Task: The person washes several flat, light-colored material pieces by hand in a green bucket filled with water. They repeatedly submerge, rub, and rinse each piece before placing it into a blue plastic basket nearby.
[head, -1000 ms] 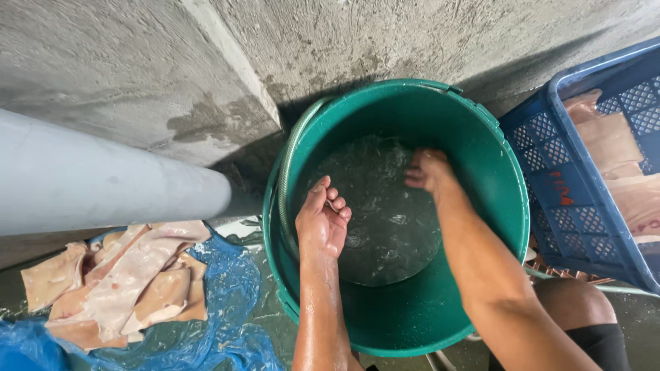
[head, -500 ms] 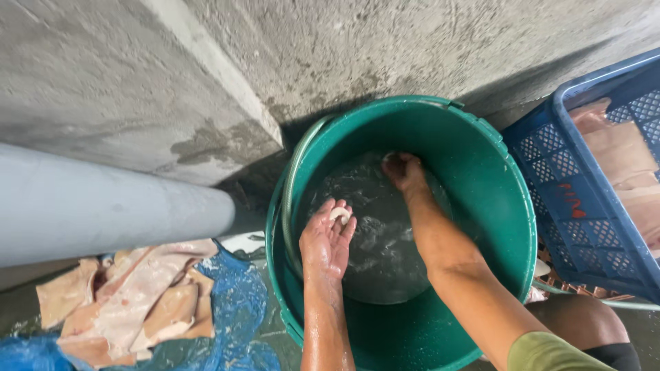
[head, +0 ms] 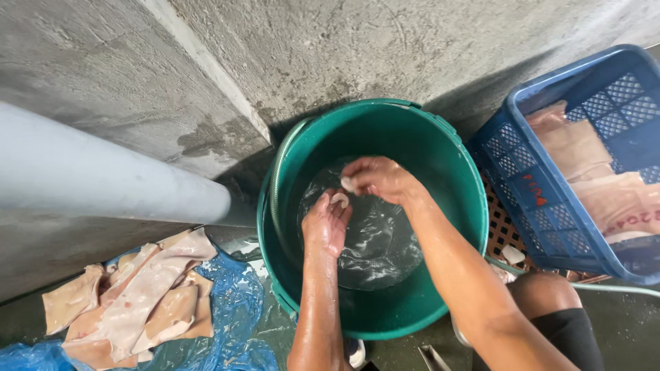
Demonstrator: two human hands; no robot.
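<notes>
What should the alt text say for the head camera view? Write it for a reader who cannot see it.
Two wet bare hands, left hand and right hand, meet over shallow water in a green bucket, each touching a small pale piece. A blue crate of pale sheets stands right; similar pale sheets lie left on blue plastic.

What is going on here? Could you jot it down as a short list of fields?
Setting: concrete wall, grey pipe
Bucket: green bucket with water
Left hand: open palm up over the water, a small white piece at the fingertips
Right hand: pinching another small white bit
Left side: pale skin pieces on blue plastic sheet
Right side: blue crate holding more pale pieces
</notes>
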